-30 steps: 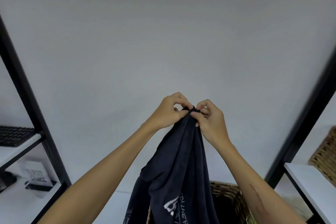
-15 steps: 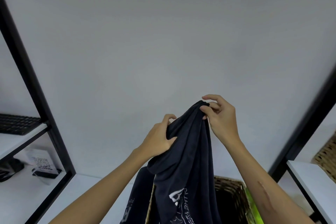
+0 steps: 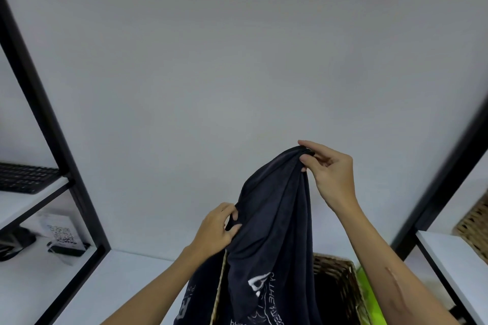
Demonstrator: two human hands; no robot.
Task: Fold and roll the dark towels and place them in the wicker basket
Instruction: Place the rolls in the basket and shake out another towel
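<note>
the right hand [image 3: 333, 175] holds up a dark navy towel with white printed lettering [image 3: 274, 221], its thumb and fingertips closed in a pinch on the bunched top edge, which is the highest point of the cloth. from that grip the towel hangs straight down in long folds, its white print showing low on the cloth. below and to the left of the right hand's grip, the left hand [image 3: 217, 229] has its fingers curled into a side fold of the same towel, thumb on the near side, gathering the fabric about midway down the visible drape.

directly beneath both grips stands a brown woven wicker basket [image 3: 340, 286], open at the top and dark inside; the hanging towel covers its left part, and the towel's lower end runs out of the bottom of the view, so i cannot tell whether it reaches inside. a bright green object [image 3: 368, 295] shows just right of the basket, past the right forearm. the basket rests on a white surface [image 3: 126, 282].

far left of the left hand's grip, a black-framed shelf unit [image 3: 52, 124] carries a black keyboard [image 3: 23, 178] on a white board, with a small white card printed with a square code [image 3: 62, 235] below it. far right of the right hand's grip, a second woven basket [image 3: 474, 227] sits on another white shelf [image 3: 454, 256].
</note>
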